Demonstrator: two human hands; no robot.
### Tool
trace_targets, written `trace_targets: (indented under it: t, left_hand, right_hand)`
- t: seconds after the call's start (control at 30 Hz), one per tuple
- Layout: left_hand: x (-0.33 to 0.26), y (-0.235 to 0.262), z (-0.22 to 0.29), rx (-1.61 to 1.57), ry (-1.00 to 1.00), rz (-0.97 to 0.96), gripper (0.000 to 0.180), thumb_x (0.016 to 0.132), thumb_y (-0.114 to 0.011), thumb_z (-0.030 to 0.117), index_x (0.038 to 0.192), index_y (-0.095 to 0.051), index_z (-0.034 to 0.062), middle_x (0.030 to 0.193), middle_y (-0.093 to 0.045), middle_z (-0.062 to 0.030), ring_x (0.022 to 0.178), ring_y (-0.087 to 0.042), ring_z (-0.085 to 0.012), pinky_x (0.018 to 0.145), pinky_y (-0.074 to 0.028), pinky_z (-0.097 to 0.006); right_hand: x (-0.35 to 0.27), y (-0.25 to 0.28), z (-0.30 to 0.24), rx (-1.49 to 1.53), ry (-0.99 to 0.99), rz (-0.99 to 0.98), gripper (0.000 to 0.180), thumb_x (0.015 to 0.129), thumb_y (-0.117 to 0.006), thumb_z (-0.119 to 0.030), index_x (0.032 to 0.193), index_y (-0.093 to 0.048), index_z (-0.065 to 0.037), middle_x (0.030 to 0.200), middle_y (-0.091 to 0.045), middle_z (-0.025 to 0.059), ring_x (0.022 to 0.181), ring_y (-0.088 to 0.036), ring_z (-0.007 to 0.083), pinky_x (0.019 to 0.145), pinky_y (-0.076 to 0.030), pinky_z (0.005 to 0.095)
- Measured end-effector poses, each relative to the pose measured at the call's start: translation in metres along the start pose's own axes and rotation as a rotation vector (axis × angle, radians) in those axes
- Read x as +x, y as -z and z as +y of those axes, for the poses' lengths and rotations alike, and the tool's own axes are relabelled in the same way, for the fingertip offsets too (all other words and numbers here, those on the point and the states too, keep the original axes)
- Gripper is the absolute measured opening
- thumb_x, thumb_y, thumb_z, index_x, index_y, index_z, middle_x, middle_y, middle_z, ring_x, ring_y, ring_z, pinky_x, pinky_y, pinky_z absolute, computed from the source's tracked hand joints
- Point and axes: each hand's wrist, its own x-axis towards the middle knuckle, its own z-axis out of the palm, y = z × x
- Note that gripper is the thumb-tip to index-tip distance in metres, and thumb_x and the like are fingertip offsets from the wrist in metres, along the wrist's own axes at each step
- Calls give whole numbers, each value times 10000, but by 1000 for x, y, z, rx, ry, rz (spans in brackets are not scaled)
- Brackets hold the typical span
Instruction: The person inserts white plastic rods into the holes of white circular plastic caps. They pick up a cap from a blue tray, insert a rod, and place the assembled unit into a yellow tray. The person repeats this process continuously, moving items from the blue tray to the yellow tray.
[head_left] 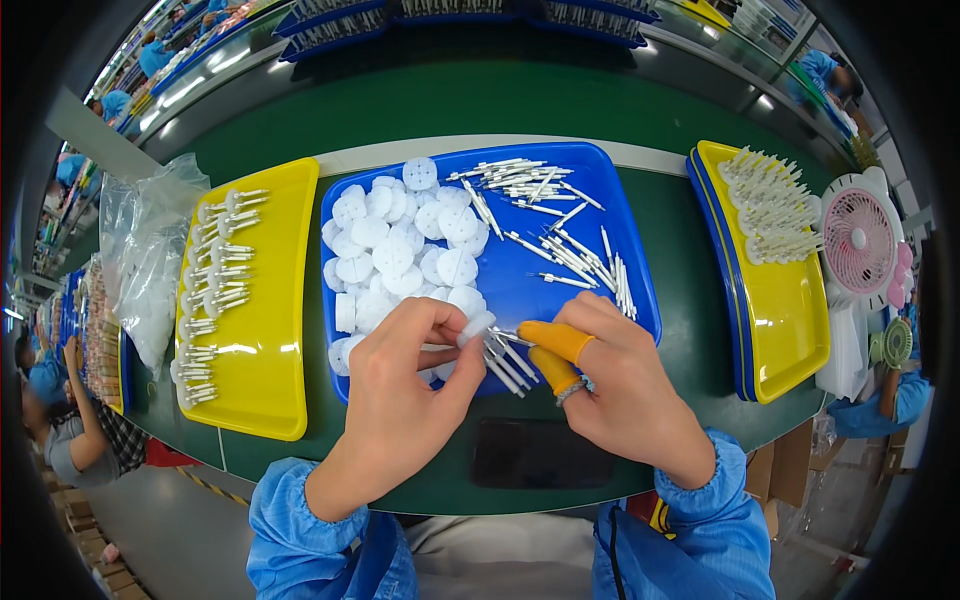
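Note:
My left hand point(405, 395) pinches a white round plastic disc point(477, 327) edge-on between thumb and fingers. Several thin white rods point(508, 368) hang from the disc toward me. My right hand point(628, 390), with yellow finger cots point(556, 341) on two fingers and a ring on one, closes around the metal tip of a white rod right beside the disc. Both hands are over the near edge of a blue tray point(648, 290). Inside it, a heap of white discs point(394, 256) fills the left half, and loose white rods point(522, 180) lie on the right.
On the left, a yellow tray point(275, 300) holds finished-looking disc-and-rod pieces point(225, 260), with a clear plastic bag point(145, 260) beyond. Right: stacked trays point(785, 340) with similar pieces point(770, 205) and a pink fan point(860, 240). A dark phone-like slab point(543, 453) lies near me.

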Motion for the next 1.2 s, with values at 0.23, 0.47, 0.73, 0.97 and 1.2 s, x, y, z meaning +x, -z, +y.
trace_targets:
  t: [0.23, 0.47, 0.73, 0.97, 1.2]
  left_hand:
    - [0, 0, 1, -36, 10, -44, 147, 935, -749, -57, 1072, -697, -53, 999, -730, -91, 925, -762, -151, 788, -670, -312]
    - [0, 0, 4, -33, 15, -34, 153, 938, -738, -53, 1086, -705, -51, 1012, -718, -92, 941, -751, -156, 809, -672, -322]
    - [-1, -2, 1, 1, -5, 3, 144, 939, -774, -28, 1056, -693, -50, 1006, -727, -96, 933, -764, -171, 823, -673, -332]
    - [-2, -5, -2, 12, -21, -9, 179, 921, -810, -12, 1027, -668, -39, 985, -696, -147, 891, -782, -265, 817, -693, -365]
    - [-2, -6, -2, 22, -72, -5, 166, 914, -800, -26, 1031, -683, -35, 975, -690, -152, 869, -771, -273, 809, -690, -364]
  right_hand:
    - [-1, -7, -5, 101, 5, 100, 525, 624, -691, 131, 1147, -741, 124, 1010, -601, 171, 927, -590, 370, 811, -504, 459]
    - [-2, -8, -8, 126, -28, 75, 486, 626, -693, 135, 1107, -759, 113, 987, -596, 166, 902, -589, 363, 785, -494, 448]
    - [-1, -8, -5, -17, -104, 55, 418, 645, -700, 126, 1057, -762, 111, 956, -558, 166, 912, -576, 360, 771, -478, 456]
    - [1, -13, -9, 10, -98, 39, 424, 694, -686, 123, 1114, -741, 91, 988, -573, 169, 937, -572, 354, 790, -454, 460]
    - [2, -18, -12, 15, -123, 64, 377, 729, -669, 85, 1098, -746, 76, 939, -604, 162, 901, -578, 370, 789, -445, 470]
